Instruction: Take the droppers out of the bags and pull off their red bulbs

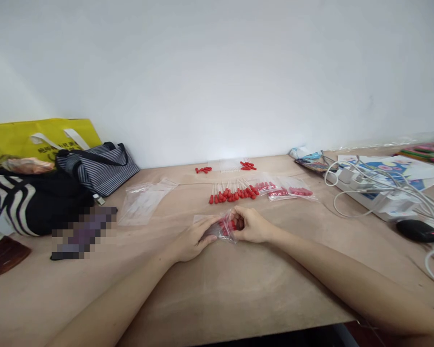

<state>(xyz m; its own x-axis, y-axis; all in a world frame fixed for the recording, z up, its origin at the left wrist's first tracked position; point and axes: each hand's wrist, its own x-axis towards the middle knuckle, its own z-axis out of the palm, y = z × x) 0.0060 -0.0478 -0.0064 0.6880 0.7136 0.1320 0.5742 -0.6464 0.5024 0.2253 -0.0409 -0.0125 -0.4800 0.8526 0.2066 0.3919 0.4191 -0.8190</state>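
Between my two hands, low over the table, is a small clear plastic bag [222,235] with red-tipped sticks [227,225] inside its right part. My left hand [190,242] grips the bag from the left, fingers along its far side and thumb on the near side. At the bag's right end, my right hand [252,226] has its fingers curled and closed on the plastic. Whether it also holds a stick is hidden. Just beyond lies a row of loose red-tipped white sticks [234,194], tips facing me. Filled bags [301,191] with red tips lie to their right.
Flat clear bags [139,205] lie left. Small groups of red-tipped sticks [203,169] sit near the wall. Striped [101,168], black [32,202] and yellow bags [83,126] stand at left. A power strip [361,195] with cables, papers [415,168] and a black mouse [417,231] occupy the right.
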